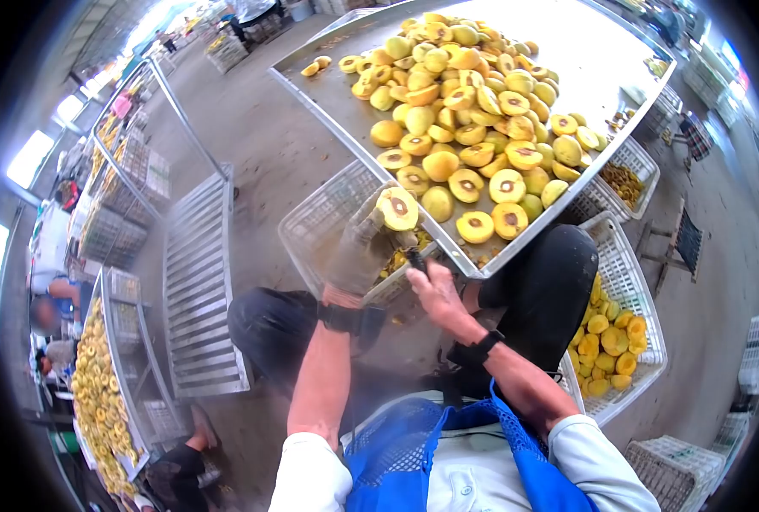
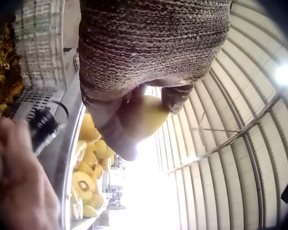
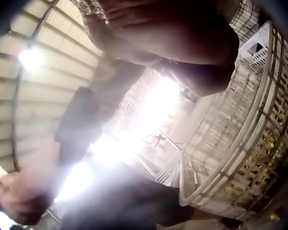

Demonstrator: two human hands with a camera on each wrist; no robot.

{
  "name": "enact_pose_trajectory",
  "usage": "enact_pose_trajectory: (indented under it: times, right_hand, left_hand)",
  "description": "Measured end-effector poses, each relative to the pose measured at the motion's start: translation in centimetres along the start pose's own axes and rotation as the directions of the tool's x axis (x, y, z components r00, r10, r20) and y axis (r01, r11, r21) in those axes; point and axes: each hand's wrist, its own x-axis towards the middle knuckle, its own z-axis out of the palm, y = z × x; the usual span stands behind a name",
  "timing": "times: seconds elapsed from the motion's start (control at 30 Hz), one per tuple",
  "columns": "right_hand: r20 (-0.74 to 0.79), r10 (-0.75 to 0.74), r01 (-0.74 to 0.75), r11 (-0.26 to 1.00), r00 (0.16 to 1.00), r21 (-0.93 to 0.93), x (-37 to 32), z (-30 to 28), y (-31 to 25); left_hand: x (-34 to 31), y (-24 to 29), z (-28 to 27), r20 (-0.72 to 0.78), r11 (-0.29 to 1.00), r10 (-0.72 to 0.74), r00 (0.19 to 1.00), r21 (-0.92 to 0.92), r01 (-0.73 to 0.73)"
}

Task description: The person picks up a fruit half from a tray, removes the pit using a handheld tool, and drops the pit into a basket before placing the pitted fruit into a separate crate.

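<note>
My left hand (image 1: 356,249), in a knitted work glove, grips a yellow peach half (image 1: 397,209) beside the near corner of the metal tray (image 1: 345,136). Its cut face points up, with a brown stone or hollow at the centre. In the left wrist view, the gloved fingers curl round the same fruit. My bare right hand (image 1: 437,293) holds a black-handled tool (image 1: 414,258) just below the fruit. A thin curved piece at the tool's end shows in the left wrist view. Close by, a heap of peaches (image 1: 456,94), many of them cut, lies on the tray.
A white crate (image 1: 298,226) stands below the hands, with yellow scraps inside. To the right, another crate (image 1: 653,320) holds peach halves. A slatted metal rack (image 1: 196,299) stands left, near a table of fruit (image 1: 102,384). A low stool (image 1: 687,239) sits far right.
</note>
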Motion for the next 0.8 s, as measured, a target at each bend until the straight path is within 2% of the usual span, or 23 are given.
enact_pose_trajectory:
  times: [0.03,0.1,0.2,0.3,0.37,0.4,0.5,0.57,0.6,0.7,0.73,0.8]
  right_hand:
    - [-0.019,0.024,-0.022,0.994,1.000,0.112,-0.9,-0.3,-2.3]
    - [-0.035,0.072,-0.067,0.988,0.997,0.143,-1.8,-0.6,-3.9]
    - [-0.014,-0.008,0.011,0.978,1.000,0.206,-1.9,-0.8,-3.7]
    - [0.007,-0.039,0.037,0.977,0.999,0.209,-2.2,-1.3,-7.1]
    - [0.136,0.134,-0.184,0.856,0.982,0.483,-2.0,-1.0,-9.0]
    - [0.081,0.168,-0.186,0.862,0.982,0.471,-1.5,-0.3,-9.1]
    - [0.123,0.137,-0.182,0.822,0.983,0.540,-0.4,0.4,-9.5]
    - [0.081,0.119,-0.144,0.827,0.990,0.544,0.4,0.6,-8.9]
    - [0.057,0.113,-0.126,0.837,0.992,0.532,0.7,0.3,-8.7]
    - [0.013,0.094,-0.089,0.877,0.995,0.472,1.2,0.2,-8.5]
    - [-0.022,0.076,-0.060,0.908,0.997,0.414,1.3,0.3,-8.5]
    - [-0.077,0.002,0.022,0.950,0.997,0.311,1.5,0.5,-8.4]
  left_hand:
    - [-0.4,0.0,-0.8,0.017,0.999,-0.012,1.000,-0.036,0.012]
    - [-1.0,-0.1,-2.1,-0.009,0.998,0.013,1.000,-0.067,-0.014]
    - [-1.6,0.1,-2.6,0.012,0.994,0.050,0.999,-0.098,-0.048]
    - [-2.1,0.0,-2.4,-0.002,0.979,0.021,1.000,-0.201,-0.021]
    - [-2.2,-0.4,-1.6,-0.076,0.989,0.123,0.990,-0.075,-0.128]
    - [-2.2,-0.6,-1.5,-0.075,0.988,0.126,0.989,-0.080,-0.132]
    - [-2.6,-1.1,-1.6,-0.074,0.983,0.185,0.980,-0.004,-0.185]
    - [-2.8,-1.0,-1.8,-0.017,0.986,0.165,0.986,0.017,-0.165]
    - [-2.9,-0.9,-2.0,0.033,0.988,0.133,0.991,-0.081,-0.130]
    - [-3.1,-0.8,-2.7,-0.020,0.996,0.081,0.996,-0.037,-0.082]
    - [-3.2,-1.1,-3.0,-0.034,0.994,0.098,0.995,0.043,-0.096]
    - [-3.2,-1.6,-3.5,-0.067,0.997,0.083,0.994,0.005,-0.083]
